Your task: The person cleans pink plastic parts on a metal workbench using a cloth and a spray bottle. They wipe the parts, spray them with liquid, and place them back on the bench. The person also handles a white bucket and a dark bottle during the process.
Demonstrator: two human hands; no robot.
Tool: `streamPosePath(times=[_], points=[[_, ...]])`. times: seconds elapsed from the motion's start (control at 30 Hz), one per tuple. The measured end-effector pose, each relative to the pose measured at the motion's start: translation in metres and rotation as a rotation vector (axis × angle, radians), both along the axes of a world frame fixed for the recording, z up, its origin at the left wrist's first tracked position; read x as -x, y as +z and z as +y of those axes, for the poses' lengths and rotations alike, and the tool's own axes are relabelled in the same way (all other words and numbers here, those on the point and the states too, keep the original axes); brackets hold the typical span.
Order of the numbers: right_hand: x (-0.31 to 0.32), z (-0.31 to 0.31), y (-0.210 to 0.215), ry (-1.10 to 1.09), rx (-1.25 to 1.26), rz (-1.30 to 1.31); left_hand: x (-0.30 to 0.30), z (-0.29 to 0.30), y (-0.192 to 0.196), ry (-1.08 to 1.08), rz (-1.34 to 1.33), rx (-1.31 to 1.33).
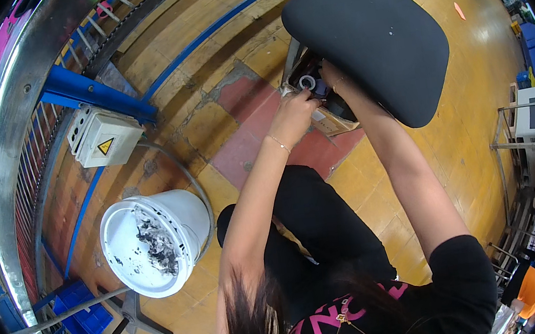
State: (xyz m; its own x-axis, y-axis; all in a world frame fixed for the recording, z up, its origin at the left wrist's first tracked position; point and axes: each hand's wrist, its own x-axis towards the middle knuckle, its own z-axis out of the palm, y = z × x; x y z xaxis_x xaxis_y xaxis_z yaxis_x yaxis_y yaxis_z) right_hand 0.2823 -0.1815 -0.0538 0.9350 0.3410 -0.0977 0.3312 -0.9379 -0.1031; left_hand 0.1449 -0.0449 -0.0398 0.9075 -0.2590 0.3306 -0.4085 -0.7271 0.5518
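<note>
Both my arms reach forward to a cardboard box on the floor, beneath the edge of a black padded seat. My left hand is at the near left side of the box, its fingers closed beside a round white ring-shaped thing. What those fingers grip, if anything, I cannot make out. Deeper over the box is my right hand, largely hidden by shadow and the seat, so its fingers do not show clearly. Dark items inside the box are too shaded to name.
At the left stands a white bucket with a black-smeared lid. Behind it are a grey electrical box on a blue frame and a metal-edged conveyor. A blue bin sits lower left; metal racks line the right.
</note>
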Motion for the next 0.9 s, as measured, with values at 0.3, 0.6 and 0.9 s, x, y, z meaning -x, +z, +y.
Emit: streamPosePath(times=[0.3,0.6,0.9], points=[[-0.021,0.017,-0.009,-0.286,-0.28,-0.085,0.014,-0.004,-0.008,0.094,-0.048,0.036],[0.034,-0.015,0.005,0.099,0.036,-0.352,0.008,-0.007,-0.01,0.096,0.009,0.021],[0.149,-0.044,0.104,0.167,-0.398,-0.31,0.026,0.002,0.014,0.173,-0.056,0.129]])
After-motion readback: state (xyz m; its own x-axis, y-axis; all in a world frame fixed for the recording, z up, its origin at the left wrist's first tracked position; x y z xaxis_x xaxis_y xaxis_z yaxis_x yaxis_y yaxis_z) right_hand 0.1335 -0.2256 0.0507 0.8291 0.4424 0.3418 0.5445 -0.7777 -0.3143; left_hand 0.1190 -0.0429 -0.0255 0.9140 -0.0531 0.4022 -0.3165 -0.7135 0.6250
